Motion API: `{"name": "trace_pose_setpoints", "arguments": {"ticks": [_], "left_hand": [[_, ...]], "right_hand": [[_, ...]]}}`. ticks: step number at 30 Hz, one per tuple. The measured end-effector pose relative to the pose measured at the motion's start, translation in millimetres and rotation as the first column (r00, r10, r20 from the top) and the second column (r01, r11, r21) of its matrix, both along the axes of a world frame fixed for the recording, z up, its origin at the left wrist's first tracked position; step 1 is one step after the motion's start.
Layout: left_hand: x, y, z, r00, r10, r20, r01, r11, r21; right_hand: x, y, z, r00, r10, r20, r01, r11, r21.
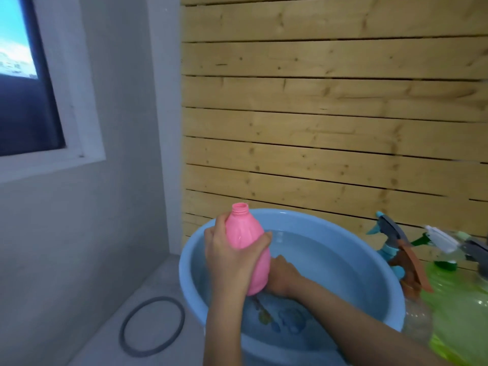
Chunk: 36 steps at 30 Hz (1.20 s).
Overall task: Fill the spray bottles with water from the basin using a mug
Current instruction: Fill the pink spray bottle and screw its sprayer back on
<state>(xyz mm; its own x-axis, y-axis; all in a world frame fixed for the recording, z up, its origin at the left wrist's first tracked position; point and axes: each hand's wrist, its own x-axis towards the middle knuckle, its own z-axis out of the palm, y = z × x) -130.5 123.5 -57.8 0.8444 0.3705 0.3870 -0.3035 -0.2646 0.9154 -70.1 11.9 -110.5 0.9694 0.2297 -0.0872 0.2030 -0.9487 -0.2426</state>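
Entry, scooping step: my left hand (pixel 232 260) grips the uncapped pink plastic spray bottle (pixel 245 241) upright over the round blue plastic basin (pixel 188 276) of water (pixel 330 268); my right hand (pixel 282 276) dips behind it, grasp hidden, mug unseen; next, I judge, a steady pour into the narrow neck.

Grey floor (pixel 111 299) carries a blue basin (pixel 184 260) of water, close to the slatted wall (pixel 317 128). A dark ring (pixel 158 299) lies flat on the floor left of the basin, apart from it. Just right of the basin are a clear bottle (pixel 417 320) and a green bottle (pixel 459 299), bases out of view
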Motion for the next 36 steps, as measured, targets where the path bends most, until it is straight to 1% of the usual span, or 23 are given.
{"name": "trace_pose_setpoints", "arguments": {"ticks": [1,5,8,10,12,14,17,22,23,25,27,28,29,32,33,35,36], "left_hand": [[1,0,0,1.000,-0.001,-0.012,0.000,1.000,-0.011],[6,-4,-6,0.996,-0.029,-0.082,0.023,0.998,-0.064],[7,-3,-8,0.994,-0.013,-0.109,0.005,0.997,-0.079],[7,-1,-6,0.991,-0.027,-0.134,0.021,0.999,-0.043],[6,1,-5,0.985,-0.075,-0.154,0.071,0.997,-0.031],[4,2,-5,0.981,-0.110,-0.161,0.106,0.994,-0.038],[2,3,-4,0.981,-0.109,-0.162,0.102,0.993,-0.050],[1,1,-6,0.976,-0.179,-0.124,0.163,0.978,-0.127],[1,0,-6,0.979,-0.173,-0.111,0.157,0.978,-0.137],[1,-2,-5,0.988,-0.129,-0.086,0.117,0.985,-0.125],[2,-1,-5,0.995,-0.061,-0.074,0.053,0.994,-0.100],[3,0,-5,0.997,-0.024,-0.070,0.018,0.996,-0.087],[3,2,-6,0.998,0.007,-0.069,-0.012,0.997,-0.072],[4,6,-8,0.993,0.100,-0.066,-0.099,0.995,0.012],[5,6,-10,0.989,0.129,-0.067,-0.126,0.991,0.044],[8,8,-13,0.984,0.163,-0.067,-0.158,0.984,0.080],[9,8,-15,0.983,0.167,-0.072,-0.160,0.983,0.090]], "right_hand": [[1,-1,0,1.000,0.003,-0.017,-0.003,1.000,0.026],[1,-2,-10,0.989,-0.028,-0.147,0.035,0.998,0.044],[-1,3,-12,0.982,-0.014,-0.186,0.046,0.984,0.170],[-1,0,-10,0.984,-0.009,-0.180,0.060,0.958,0.281],[-2,-3,-6,0.990,-0.022,-0.142,0.069,0.938,0.341],[-2,-4,-5,0.991,-0.016,-0.131,0.063,0.928,0.367],[0,-1,-6,0.994,-0.014,-0.112,0.054,0.929,0.366],[-2,-3,6,0.989,-0.061,-0.134,0.112,0.906,0.409],[-1,-2,7,0.986,-0.083,-0.147,0.141,0.881,0.451],[2,-1,9,0.959,-0.168,-0.227,0.268,0.794,0.545],[7,-5,7,0.919,-0.232,-0.320,0.381,0.735,0.561],[8,-7,6,0.882,-0.276,-0.382,0.463,0.659,0.593],[8,-10,5,0.858,-0.291,-0.424,0.509,0.601,0.616],[6,-15,10,0.798,-0.313,-0.515,0.603,0.433,0.670],[4,-16,13,0.788,-0.328,-0.521,0.615,0.379,0.691],[4,-17,13,0.769,-0.395,-0.503,0.627,0.312,0.714],[3,-18,13,0.765,-0.422,-0.486,0.623,0.296,0.724]]}}
